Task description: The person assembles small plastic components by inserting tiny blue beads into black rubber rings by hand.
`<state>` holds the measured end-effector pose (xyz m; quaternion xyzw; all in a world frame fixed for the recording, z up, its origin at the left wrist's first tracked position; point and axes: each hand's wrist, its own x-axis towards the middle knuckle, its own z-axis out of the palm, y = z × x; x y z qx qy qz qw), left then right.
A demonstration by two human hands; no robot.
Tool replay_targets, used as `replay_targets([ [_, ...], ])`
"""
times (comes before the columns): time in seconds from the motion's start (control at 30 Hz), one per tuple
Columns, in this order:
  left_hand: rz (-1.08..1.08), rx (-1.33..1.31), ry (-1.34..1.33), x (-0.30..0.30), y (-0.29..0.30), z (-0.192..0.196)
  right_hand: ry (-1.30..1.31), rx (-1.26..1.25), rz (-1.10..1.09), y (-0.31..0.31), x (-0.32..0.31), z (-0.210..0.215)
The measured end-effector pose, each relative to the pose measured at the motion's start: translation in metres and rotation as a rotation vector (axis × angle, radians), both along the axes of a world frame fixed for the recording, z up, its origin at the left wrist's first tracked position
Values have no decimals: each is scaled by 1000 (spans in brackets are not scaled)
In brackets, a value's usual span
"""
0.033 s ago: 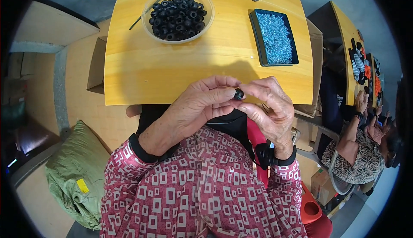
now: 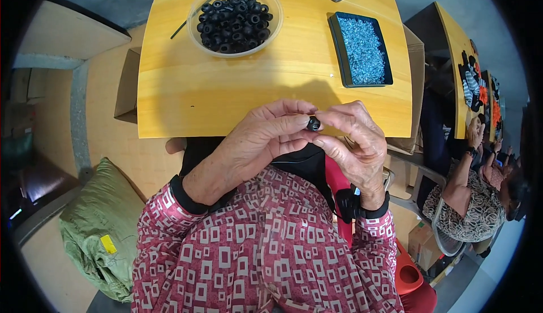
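Your left hand point(image 2: 251, 137) pinches the small black piece point(image 2: 313, 124) just right of the frame's centre; your right hand point(image 2: 360, 140) curls beside it, its grip unclear; best pinch lightly by the sides, leaving the face uncovered.

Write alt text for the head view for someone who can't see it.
A person's left hand holds a small black piece at its fingertips, the right hand close against it, by a yellow table's near edge. Farther back stand a clear round bowl of black pieces, left, and a dark tray of tiny blue pieces, right.
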<state>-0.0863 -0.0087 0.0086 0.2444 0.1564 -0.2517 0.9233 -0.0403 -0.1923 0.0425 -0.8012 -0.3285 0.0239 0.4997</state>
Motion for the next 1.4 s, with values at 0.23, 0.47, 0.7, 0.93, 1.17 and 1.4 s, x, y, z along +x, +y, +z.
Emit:
replay_targets([
  [0.23,-6,-4,-1,-3,3,-2,-101,-36,-9,5,1,0],
  [0.47,16,99,14,-6,5,-5,-277,-135,-16,15,0,0],
  [0.7,-24,183,-19,-9,10,-5,-275,-134,-26,23,1,1],
  [0.93,45,348,-118,-9,15,-6,-302,-187,14,30,1,4],
  [1.17,105,382,-160,-8,24,-11,-272,-187,25,42,5,7],
  [1.4,191,232,-142,-2,36,-5,-214,-159,69,55,16,8],
])
